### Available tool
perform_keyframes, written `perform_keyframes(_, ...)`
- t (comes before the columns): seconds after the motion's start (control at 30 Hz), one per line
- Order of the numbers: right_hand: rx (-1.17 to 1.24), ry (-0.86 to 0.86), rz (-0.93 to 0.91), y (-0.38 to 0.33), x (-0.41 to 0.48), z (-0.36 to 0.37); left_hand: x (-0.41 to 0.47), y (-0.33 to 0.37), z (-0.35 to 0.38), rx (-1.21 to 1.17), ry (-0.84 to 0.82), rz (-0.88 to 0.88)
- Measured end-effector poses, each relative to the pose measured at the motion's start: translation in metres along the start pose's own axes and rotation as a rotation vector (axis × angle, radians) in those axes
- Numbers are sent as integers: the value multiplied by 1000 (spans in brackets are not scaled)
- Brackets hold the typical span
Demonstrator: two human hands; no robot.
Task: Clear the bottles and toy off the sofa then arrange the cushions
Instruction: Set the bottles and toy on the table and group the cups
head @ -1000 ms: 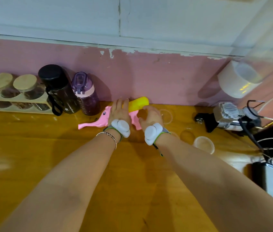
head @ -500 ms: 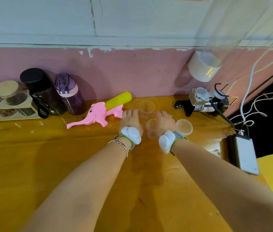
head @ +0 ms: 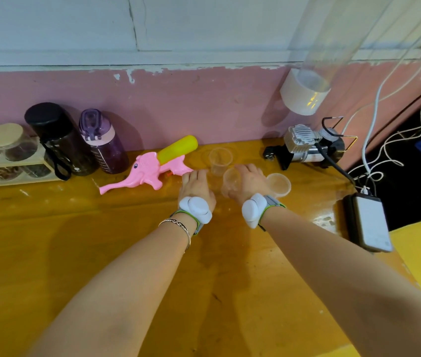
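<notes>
Cleared: black bottle (head: 59,140) and purple bottle (head: 104,146) stand on the bench (head: 96,253), elephant toy (head: 147,173) lying beside them.
Left hand (head: 196,185): grip spread, holding nothing.
Right hand (head: 252,182): against a clear cup (head: 230,179); we cannot tell its grip.
Remaining: we judge the cushions; sofa unseen.

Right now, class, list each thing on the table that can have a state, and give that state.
black bottle: upright, capped
purple bottle: upright, lid closed
elephant toy: lying on its side
rear clear cup: upright, empty
left hand: open, holding nothing
right hand: beside nearer clear cup, grip unclear
spice jars: lidded
</notes>
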State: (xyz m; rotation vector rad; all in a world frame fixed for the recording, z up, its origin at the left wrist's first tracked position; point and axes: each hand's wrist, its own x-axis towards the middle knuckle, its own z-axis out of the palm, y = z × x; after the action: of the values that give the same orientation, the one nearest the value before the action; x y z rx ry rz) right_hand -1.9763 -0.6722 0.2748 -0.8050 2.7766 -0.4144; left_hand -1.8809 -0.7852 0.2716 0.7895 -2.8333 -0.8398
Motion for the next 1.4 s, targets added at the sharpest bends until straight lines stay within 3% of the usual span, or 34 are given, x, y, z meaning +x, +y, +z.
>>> perform_keyframes(0.17,164,141,-2,12,-6,-32,-1,29,3,-14,-48,7)
perform_keyframes(0.5,183,166,-70,86,5,-79,3,109,30,-76,-38,29)
perform_keyframes(0.83,103,-25,-172,104,8,-70,-3,115,43,-93,-43,-68)
perform_keyframes(0.9,59,-174,-282,116,14,-62,-18,128,55,-96,-2,-230)
perform_keyframes(1.13,111,-283,-117,118,12,-37,-19,117,56,-60,-13,-249)
perform_keyframes(1.4,195,-263,-121,78,26,-33,-15,96,46,-72,-52,-257)
